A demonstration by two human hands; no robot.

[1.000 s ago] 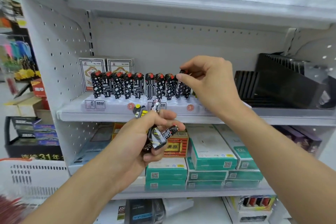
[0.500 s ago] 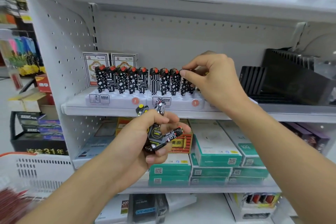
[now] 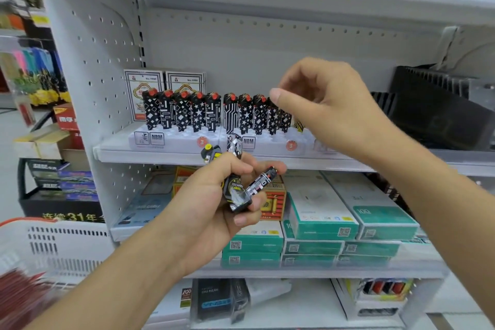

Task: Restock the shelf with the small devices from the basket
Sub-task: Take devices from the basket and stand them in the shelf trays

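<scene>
Left hand [image 3: 214, 203] gripped several devices [image 3: 242, 190]; right hand [image 3: 329, 112], fingers loosely curled and empty, hovered above the shelf [image 3: 160, 157] row.

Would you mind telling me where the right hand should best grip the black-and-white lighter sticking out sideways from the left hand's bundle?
Probably by its free, capped end. The black-and-white patterned lighter lies tilted, its base tucked among the others held in the left hand, its top pointing up and right past the fingers. The empty right hand could come from the right, pinching the flat sides near that end and drawing it out lengthwise.
</scene>
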